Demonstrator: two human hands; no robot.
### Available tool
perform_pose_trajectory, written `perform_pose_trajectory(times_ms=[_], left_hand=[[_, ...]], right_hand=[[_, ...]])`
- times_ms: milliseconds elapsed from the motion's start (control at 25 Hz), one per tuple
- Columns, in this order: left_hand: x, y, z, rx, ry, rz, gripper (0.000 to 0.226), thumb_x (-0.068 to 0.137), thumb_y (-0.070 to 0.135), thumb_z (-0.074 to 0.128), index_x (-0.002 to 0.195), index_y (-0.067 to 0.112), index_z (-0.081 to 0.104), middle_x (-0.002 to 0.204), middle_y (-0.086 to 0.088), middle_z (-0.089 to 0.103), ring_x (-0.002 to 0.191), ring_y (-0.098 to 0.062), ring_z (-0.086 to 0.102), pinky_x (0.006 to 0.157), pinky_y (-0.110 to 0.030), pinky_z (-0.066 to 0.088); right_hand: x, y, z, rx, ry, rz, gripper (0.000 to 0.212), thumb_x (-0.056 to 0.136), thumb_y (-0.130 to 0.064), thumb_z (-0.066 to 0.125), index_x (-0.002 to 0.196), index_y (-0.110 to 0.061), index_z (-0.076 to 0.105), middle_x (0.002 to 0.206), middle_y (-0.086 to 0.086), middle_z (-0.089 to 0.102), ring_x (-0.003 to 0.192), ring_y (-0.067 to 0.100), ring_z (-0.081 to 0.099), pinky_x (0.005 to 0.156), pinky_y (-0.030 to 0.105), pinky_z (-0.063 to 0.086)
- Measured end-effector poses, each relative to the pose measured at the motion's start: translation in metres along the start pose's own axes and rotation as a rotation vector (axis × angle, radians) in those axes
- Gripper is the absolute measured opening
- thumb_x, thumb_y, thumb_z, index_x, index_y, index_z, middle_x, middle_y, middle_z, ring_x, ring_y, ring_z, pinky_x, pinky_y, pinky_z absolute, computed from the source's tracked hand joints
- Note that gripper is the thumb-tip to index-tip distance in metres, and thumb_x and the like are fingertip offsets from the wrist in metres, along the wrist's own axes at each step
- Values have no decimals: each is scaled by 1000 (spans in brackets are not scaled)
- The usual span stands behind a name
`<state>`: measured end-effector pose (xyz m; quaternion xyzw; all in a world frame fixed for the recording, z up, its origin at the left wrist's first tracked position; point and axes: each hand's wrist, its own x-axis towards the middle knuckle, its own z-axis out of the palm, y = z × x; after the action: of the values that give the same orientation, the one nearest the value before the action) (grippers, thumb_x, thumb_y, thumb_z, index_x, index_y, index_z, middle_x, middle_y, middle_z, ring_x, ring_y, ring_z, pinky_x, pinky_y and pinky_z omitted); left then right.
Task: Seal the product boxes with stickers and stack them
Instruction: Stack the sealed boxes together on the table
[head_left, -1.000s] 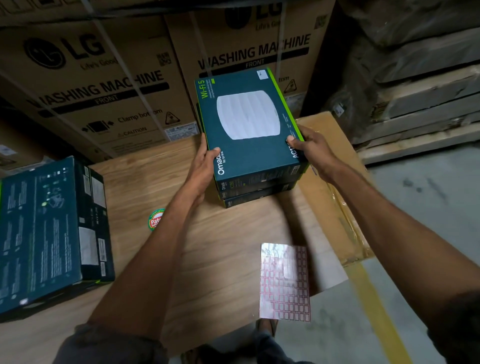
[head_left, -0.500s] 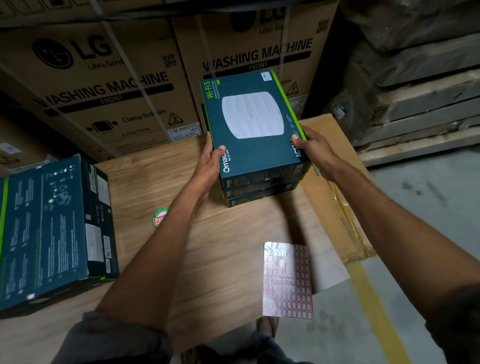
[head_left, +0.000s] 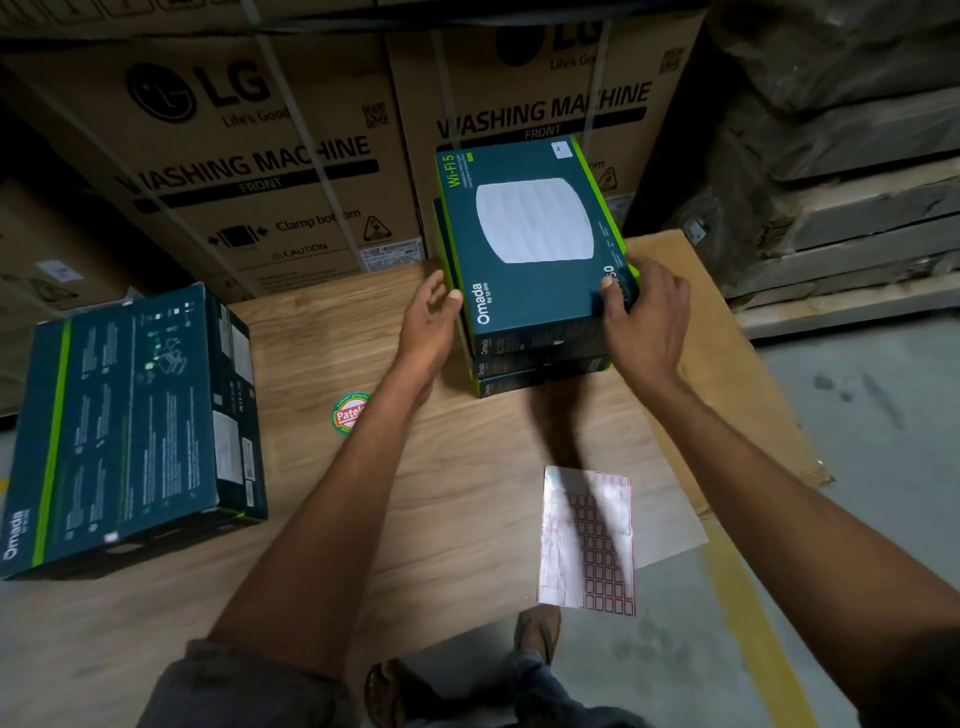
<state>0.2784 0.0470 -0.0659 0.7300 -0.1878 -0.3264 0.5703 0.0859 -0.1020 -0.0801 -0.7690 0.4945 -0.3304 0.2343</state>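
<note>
At the far middle of the table (head_left: 467, 467), a stack of three flat boxes (head_left: 540, 366) is seen, and the top box (head_left: 535, 221) is laid squarely on it. The box is made of smooth teal card, edged in bright green along its long sides, and a white rounded-square device is printed on its lid beside the words "Wi-Fi 5" and "Omada". The two boxes beneath are shown only by their dark, narrow near ends.

The left grip (head_left: 431, 317) is held at the near left corner of the top box: the fingers are spread and relaxed, and only the thumb tip is laid against the box's edge. The right grip (head_left: 644, 317) is closed on the near right corner, with the thumb pressed on the lid and the fingers curled round the side. Both forearms are stretched forward over the table.

The table top is formed of pale board with a wood-grain pattern. Near its front edge a glossy sticker sheet (head_left: 587, 540), ruled in small red rectangles, is left partly overhanging. A round green and red label (head_left: 350, 413) is stuck to the board beside the left forearm. Well to the left, another teal box (head_left: 130, 415) is laid with its printed back upward. Behind, brown strapped washing-machine cartons (head_left: 260, 156) are stacked.
</note>
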Motion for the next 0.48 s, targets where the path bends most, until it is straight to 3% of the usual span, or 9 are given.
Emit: perform_pose_trajectory(times_ms=[160,360,480], left_hand=[[-39,-2,-47,-31,83,105,46,106,12,58,151,19,50,145,2,59,127,-10,59,110,-35,46],[-100,-11,-131,-63,207,175,37,103,6,60,136,23,59,131,2,67,110,6,64,104,-30,50],[-142,-29,-189,-64,258,208,35,102,1,61,132,21,61,123,0,69,106,7,66,100,-20,51]], right_hand=[[-50,-50,5,104,36,-161,27,96,-27,64,121,-20,68,121,-4,70,117,24,53,96,37,41],[-126,-120,29,346,-220,-71,15,93,-26,68,106,-33,70,94,-11,74,92,14,68,83,35,54],[-181,-162,53,460,-402,-16,20,91,-18,69,92,-38,69,81,-11,76,80,6,71,71,29,51]])
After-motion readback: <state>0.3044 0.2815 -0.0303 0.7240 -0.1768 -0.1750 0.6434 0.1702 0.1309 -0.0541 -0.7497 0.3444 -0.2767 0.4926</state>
